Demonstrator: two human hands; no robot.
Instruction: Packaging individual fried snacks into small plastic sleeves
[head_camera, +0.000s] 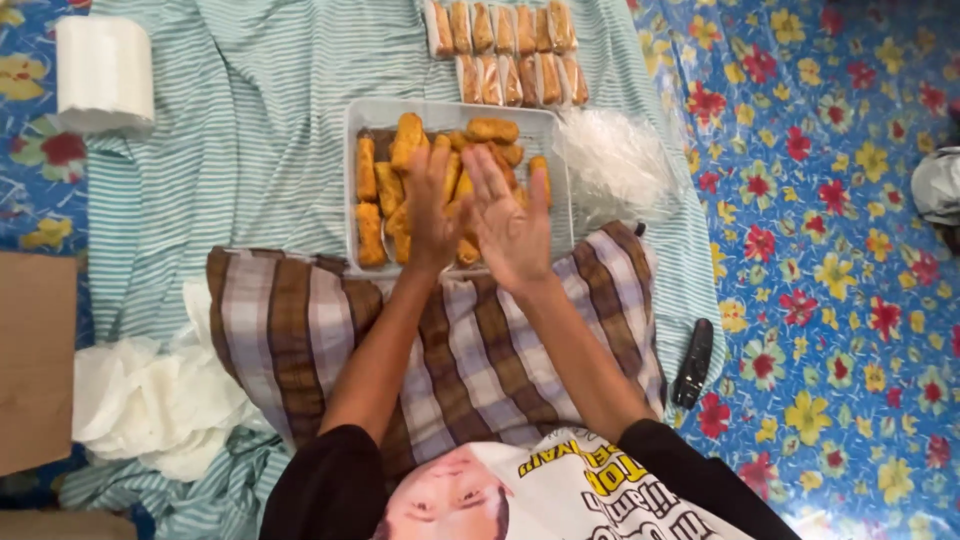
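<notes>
Left hand (432, 215), right hand (508, 225) — empty; above fried-roll tray (555, 125).

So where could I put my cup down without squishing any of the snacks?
The striped cloth lies bare between the white roll and the tray of fried rolls. The flowered mat is bare right of the dark remote. It is crowded at the tray, where both hands hover, with wrapped rolls behind and clear bags beside.

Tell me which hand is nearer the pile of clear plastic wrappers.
Right. The right hand is over the tray's side toward the wrappers; the left hand is further away, mid-tray.
</notes>
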